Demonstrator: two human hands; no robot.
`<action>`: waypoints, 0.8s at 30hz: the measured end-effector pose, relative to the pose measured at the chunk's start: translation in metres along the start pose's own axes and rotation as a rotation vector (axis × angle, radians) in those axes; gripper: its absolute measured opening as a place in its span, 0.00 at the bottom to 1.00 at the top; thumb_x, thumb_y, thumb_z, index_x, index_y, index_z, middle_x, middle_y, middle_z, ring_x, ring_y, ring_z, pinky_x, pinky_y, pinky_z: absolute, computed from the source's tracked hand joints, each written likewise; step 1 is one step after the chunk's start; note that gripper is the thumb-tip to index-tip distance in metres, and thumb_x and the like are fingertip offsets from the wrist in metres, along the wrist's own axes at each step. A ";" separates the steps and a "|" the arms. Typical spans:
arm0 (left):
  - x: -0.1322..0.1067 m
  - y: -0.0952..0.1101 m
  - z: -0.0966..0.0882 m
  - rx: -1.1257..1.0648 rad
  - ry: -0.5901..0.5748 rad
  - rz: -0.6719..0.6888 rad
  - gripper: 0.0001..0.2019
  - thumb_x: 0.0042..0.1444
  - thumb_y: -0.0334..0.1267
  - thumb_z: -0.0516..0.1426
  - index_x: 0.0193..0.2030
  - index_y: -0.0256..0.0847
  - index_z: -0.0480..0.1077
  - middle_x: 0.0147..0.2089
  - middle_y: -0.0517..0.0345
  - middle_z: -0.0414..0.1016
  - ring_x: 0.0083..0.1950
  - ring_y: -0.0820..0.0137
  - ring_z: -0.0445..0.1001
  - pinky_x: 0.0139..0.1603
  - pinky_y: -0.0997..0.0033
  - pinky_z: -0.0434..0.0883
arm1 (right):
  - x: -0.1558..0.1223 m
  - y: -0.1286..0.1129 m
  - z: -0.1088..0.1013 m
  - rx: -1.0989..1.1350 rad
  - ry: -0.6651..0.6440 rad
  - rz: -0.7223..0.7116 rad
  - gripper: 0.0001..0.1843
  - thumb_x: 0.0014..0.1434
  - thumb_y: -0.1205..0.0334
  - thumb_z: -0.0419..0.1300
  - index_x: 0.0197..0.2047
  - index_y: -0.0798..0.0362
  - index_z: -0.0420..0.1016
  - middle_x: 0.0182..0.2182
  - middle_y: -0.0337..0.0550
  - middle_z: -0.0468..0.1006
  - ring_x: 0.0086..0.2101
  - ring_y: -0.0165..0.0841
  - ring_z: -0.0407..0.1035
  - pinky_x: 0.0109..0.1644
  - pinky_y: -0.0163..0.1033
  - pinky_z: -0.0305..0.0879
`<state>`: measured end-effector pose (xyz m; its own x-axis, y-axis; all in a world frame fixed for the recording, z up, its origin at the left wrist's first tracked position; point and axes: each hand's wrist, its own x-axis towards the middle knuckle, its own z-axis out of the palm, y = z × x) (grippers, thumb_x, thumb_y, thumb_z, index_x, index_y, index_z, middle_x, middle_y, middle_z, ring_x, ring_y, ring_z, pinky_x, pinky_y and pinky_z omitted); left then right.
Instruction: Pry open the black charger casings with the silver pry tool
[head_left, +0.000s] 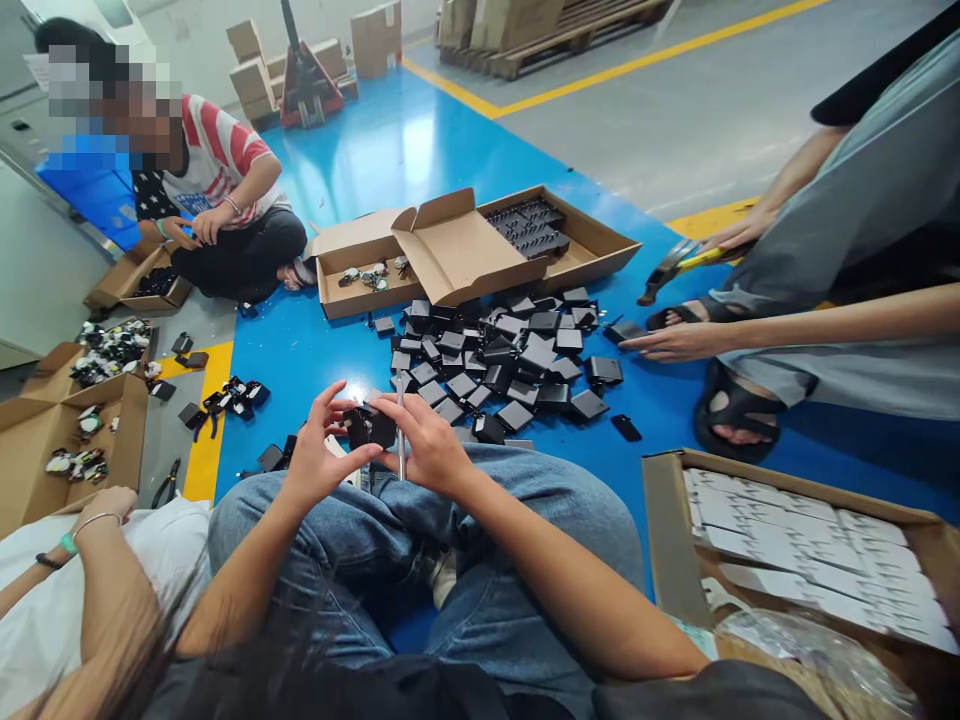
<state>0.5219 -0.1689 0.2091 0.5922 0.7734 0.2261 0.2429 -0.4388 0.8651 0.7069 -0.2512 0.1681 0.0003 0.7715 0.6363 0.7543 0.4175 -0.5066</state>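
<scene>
I sit cross-legged on a blue floor in jeans. My left hand [319, 450] pinches a small black block-shaped part [369, 428] above my knees. My right hand [426, 440] grips the same black part from the right and also holds a thin metal tool [401, 440] upright between its fingers. A heap of several similar black parts [499, 360] lies on the floor just beyond my hands.
An open cardboard box [465, 250] sits behind the heap. A box of white sheets [802, 540] is at my right. A person at the right reaches a hand [671, 342] toward the heap. Another person [217, 200] sits far left by boxes [67, 420]. Someone's arm [97, 540] is close on my left.
</scene>
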 end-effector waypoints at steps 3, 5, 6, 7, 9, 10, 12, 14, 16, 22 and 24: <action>0.002 -0.004 -0.003 -0.110 0.002 -0.068 0.36 0.54 0.49 0.67 0.68 0.48 0.60 0.51 0.51 0.78 0.47 0.66 0.80 0.48 0.67 0.78 | 0.001 -0.001 -0.001 0.028 0.025 -0.008 0.32 0.61 0.59 0.65 0.65 0.52 0.61 0.53 0.56 0.74 0.51 0.46 0.71 0.54 0.51 0.74; 0.005 -0.008 -0.009 -0.166 -0.007 -0.074 0.33 0.56 0.49 0.66 0.66 0.46 0.63 0.50 0.50 0.80 0.46 0.66 0.81 0.49 0.65 0.78 | 0.001 -0.002 -0.002 0.075 0.028 0.011 0.33 0.61 0.59 0.65 0.66 0.51 0.60 0.53 0.55 0.75 0.51 0.45 0.72 0.54 0.50 0.74; 0.006 -0.009 -0.013 -0.159 -0.010 -0.065 0.30 0.57 0.49 0.65 0.64 0.45 0.66 0.51 0.49 0.80 0.47 0.65 0.81 0.50 0.64 0.78 | 0.001 -0.002 -0.003 0.096 0.026 0.022 0.33 0.61 0.59 0.65 0.65 0.50 0.60 0.53 0.54 0.75 0.50 0.45 0.72 0.53 0.50 0.74; 0.007 -0.011 -0.015 -0.124 -0.017 -0.047 0.26 0.58 0.50 0.64 0.61 0.44 0.70 0.51 0.49 0.80 0.49 0.64 0.81 0.52 0.63 0.78 | 0.001 -0.003 -0.003 0.111 0.022 0.036 0.33 0.61 0.58 0.66 0.65 0.50 0.60 0.52 0.53 0.75 0.49 0.44 0.72 0.52 0.49 0.74; 0.005 -0.011 -0.015 -0.022 -0.057 -0.009 0.18 0.64 0.50 0.59 0.54 0.43 0.76 0.52 0.48 0.81 0.53 0.61 0.79 0.55 0.61 0.77 | 0.000 -0.004 -0.002 0.118 0.019 0.063 0.32 0.61 0.56 0.66 0.65 0.49 0.60 0.50 0.52 0.76 0.46 0.43 0.72 0.50 0.48 0.75; 0.003 -0.011 -0.012 0.013 -0.093 0.007 0.19 0.67 0.51 0.54 0.52 0.42 0.77 0.52 0.48 0.81 0.54 0.60 0.79 0.56 0.60 0.77 | -0.001 -0.004 -0.002 0.109 0.027 0.079 0.32 0.62 0.54 0.66 0.65 0.49 0.60 0.49 0.52 0.76 0.45 0.43 0.72 0.49 0.48 0.75; -0.003 -0.009 0.000 0.016 -0.179 0.049 0.25 0.69 0.56 0.48 0.56 0.41 0.75 0.52 0.45 0.80 0.54 0.59 0.79 0.56 0.59 0.77 | -0.004 -0.006 0.001 0.075 0.066 0.105 0.33 0.62 0.52 0.65 0.65 0.50 0.60 0.47 0.52 0.76 0.43 0.44 0.72 0.47 0.48 0.75; -0.011 -0.006 0.013 -0.023 -0.203 0.085 0.31 0.65 0.61 0.51 0.62 0.39 0.69 0.55 0.42 0.78 0.54 0.57 0.79 0.54 0.59 0.78 | -0.006 -0.009 0.004 0.048 0.101 0.117 0.34 0.63 0.51 0.64 0.67 0.51 0.59 0.48 0.54 0.76 0.43 0.45 0.72 0.47 0.49 0.75; -0.016 -0.005 0.024 -0.007 -0.120 0.098 0.34 0.60 0.60 0.58 0.65 0.39 0.65 0.55 0.42 0.77 0.53 0.57 0.79 0.53 0.61 0.78 | -0.007 -0.013 0.005 0.064 0.093 0.115 0.34 0.65 0.52 0.62 0.69 0.50 0.55 0.52 0.56 0.75 0.45 0.45 0.72 0.49 0.50 0.76; -0.011 -0.003 0.012 0.138 0.083 0.158 0.21 0.61 0.41 0.61 0.60 0.45 0.68 0.57 0.49 0.77 0.58 0.61 0.77 0.58 0.62 0.76 | 0.000 -0.016 -0.010 0.336 0.007 0.137 0.31 0.69 0.57 0.58 0.72 0.46 0.56 0.61 0.52 0.73 0.55 0.41 0.72 0.56 0.48 0.76; -0.008 -0.002 0.003 0.175 0.103 0.199 0.21 0.59 0.39 0.63 0.59 0.45 0.69 0.56 0.50 0.78 0.57 0.62 0.78 0.58 0.63 0.76 | 0.003 -0.015 -0.022 0.426 0.060 0.219 0.25 0.73 0.59 0.52 0.71 0.44 0.59 0.55 0.47 0.79 0.51 0.36 0.76 0.54 0.46 0.77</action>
<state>0.5186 -0.1755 0.2040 0.5622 0.7026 0.4363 0.2639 -0.6524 0.7105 0.7097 -0.2656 0.1904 0.1765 0.8392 0.5144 0.3962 0.4178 -0.8176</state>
